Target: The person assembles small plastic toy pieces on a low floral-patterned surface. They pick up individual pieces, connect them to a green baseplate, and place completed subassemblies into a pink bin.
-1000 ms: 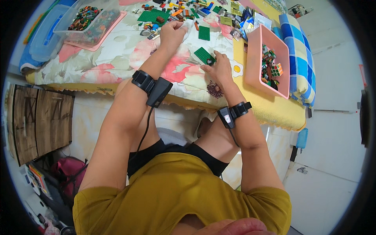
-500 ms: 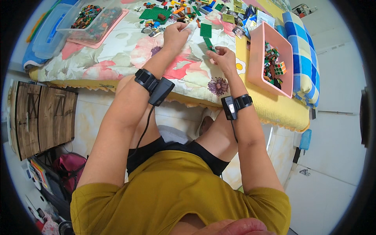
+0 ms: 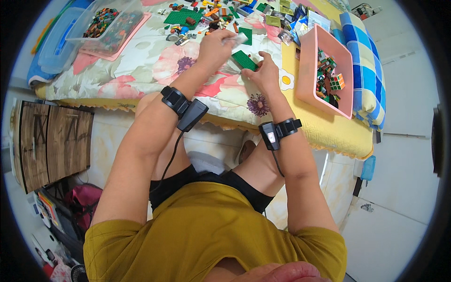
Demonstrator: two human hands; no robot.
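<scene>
A: Where is the green plate (image 3: pixel 244 60)?
B: Upper middle of the frame, tilted, at the right hand (image 3: pixel 264 73). The thumb and fingers appear closed on its near end, with the index finger raised off it.

A: And the other grip?
B: The left hand (image 3: pixel 216 47), just left of it, has its fingertips pinched together on a whitish piece (image 3: pixel 239 40). It is blurred; I can't tell if it is cloth, paper or film.

A: How would you handle both well?
B: I'd hold the plate by its edges, leaving the studs free, and brace it from below before pressing on it. A light pinch should suit the whitish piece.

A: What lies around them?
B: A 2nd green plate (image 3: pixel 245 35) is just above, and loose bricks (image 3: pixel 213 21) spread along the top of the frame. I'd watch the left knuckles there. A pink bin (image 3: pixel 307 66) stands at upper right, a clear box (image 3: pixel 133 29) at upper left, all on the bed (image 3: pixel 127 66).
</scene>
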